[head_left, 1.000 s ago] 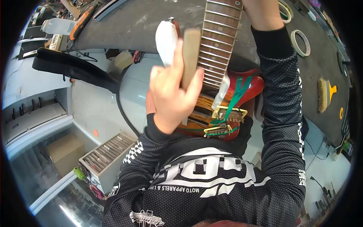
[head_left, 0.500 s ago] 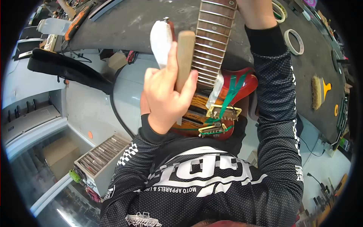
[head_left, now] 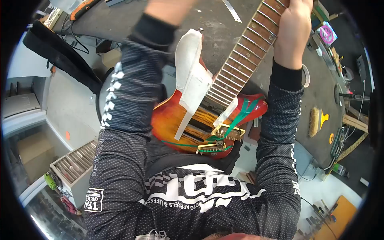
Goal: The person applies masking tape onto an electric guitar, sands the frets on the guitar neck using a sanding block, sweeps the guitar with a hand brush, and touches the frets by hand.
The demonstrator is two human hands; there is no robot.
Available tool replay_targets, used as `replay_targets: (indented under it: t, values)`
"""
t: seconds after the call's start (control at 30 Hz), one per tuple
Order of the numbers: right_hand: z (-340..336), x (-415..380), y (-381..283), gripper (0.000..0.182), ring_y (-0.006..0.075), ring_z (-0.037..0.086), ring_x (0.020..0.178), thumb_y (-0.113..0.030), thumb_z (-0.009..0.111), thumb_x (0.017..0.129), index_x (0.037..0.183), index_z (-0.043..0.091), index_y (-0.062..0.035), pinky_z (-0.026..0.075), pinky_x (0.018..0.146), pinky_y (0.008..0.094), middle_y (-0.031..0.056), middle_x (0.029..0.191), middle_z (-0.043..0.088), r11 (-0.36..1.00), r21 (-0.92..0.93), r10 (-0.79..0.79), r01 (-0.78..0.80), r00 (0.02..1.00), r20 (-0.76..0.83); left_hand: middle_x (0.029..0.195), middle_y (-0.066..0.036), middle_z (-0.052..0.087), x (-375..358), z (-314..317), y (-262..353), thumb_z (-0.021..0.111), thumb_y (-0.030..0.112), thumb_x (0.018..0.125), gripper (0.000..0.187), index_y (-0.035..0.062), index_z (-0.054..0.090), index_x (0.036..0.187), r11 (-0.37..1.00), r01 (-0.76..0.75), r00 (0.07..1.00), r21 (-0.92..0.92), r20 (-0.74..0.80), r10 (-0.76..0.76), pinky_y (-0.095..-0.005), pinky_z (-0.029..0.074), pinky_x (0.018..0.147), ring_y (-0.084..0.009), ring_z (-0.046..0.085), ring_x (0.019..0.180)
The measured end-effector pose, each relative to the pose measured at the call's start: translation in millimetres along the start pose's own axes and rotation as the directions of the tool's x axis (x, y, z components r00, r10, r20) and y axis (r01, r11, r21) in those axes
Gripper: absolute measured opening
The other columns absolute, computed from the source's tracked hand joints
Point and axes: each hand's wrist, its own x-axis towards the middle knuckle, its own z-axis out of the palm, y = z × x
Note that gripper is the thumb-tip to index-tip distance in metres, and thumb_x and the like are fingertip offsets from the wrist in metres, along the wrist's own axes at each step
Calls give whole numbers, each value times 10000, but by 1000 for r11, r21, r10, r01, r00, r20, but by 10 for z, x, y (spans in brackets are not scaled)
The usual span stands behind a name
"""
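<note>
An electric guitar with a sunburst body rests against my lap, its fretted neck slanting up to the right. White masking tape covers the upper horn and runs beside the neck. Strips of green tape cross the other horn, near loose gold-framed pickups. My right hand is closed around the neck at the top right; some fingers are hidden behind it or cut off. At the top edge, only the wrist and part of my left hand show, blurred, with the fingers outside the picture.
The dark workbench carries a metal ruler, a yellow-handled brush and a roll of tape. A long black case stands at the left. Below it is a box of slotted items.
My left hand has moved up and away from the guitar, and the wooden block it held is out of sight. The guitar neck now tilts farther right, with my right hand still on it.
</note>
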Motion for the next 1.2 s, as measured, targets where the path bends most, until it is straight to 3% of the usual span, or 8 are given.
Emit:
replay_targets:
  t: [0.07,0.13,0.33,0.6,0.73,0.87,1.13,1.2]
  values:
    - [-72,61,85,467,76,656,869,-193,468,1229,1668,512,-40,554,745,244,18,1192,710,1000,-31,-1,1,1000,-4,952,-66,764,-39,-366,-212,721,274,1101,261,26,765,1171,858,451,892,-246,90,-444,-360,590,800,-213,729,892]
    - [-39,17,3,427,74,679,838,-233,484,1234,1614,568,-58,575,705,245,10,1146,732,999,-2,41,-41,999,22,895,-53,745,-118,-781,-356,663,332,1164,309,33,738,1163,293,857,469,-425,404,-786,-305,572,688,-161,709,752]
    - [-147,74,27,360,94,689,697,-362,522,1242,1369,692,-71,580,593,245,16,943,722,997,8,78,-80,987,141,822,-38,717,-791,-1319,-718,600,374,1206,332,70,727,1168,18,864,272,-503,437,-857,-224,463,517,-106,625,568]
    - [-389,302,185,506,179,609,768,-449,470,1242,1329,678,4,544,603,329,93,1049,680,965,110,192,-239,925,327,817,22,690,-871,-1280,-554,677,349,1161,263,101,725,1234,137,925,284,-355,404,-870,-223,474,546,-75,615,613]
    - [-915,577,477,932,235,517,1005,-687,631,1064,1637,523,40,448,817,394,156,1235,658,820,373,151,-434,793,591,810,23,688,-929,-1328,-656,688,346,1154,227,121,713,1159,74,918,254,-390,435,-864,-227,484,557,-76,622,623]
    - [-892,562,509,880,224,503,998,-680,650,1055,1585,599,20,431,824,387,136,1206,669,802,403,129,-441,786,604,780,1,711,-969,-1400,-788,696,346,1151,250,110,740,1081,-158,863,137,-479,524,-841,-232,468,522,-91,619,584]
    - [-912,570,684,961,218,468,946,-742,666,1009,1579,646,32,398,804,388,132,1122,660,721,492,110,-488,781,614,749,4,694,-985,-1467,-799,679,366,1163,303,107,751,1023,-54,835,349,-548,603,-717,-229,472,521,-86,622,575]
    - [-1010,655,802,704,224,489,909,-530,689,1054,1520,704,-3,402,770,379,117,1087,671,752,462,132,-470,794,594,800,2,728,-1034,-1454,-753,656,361,1176,312,97,758,1045,0,834,376,-551,570,-731,-218,503,558,-81,657,618]
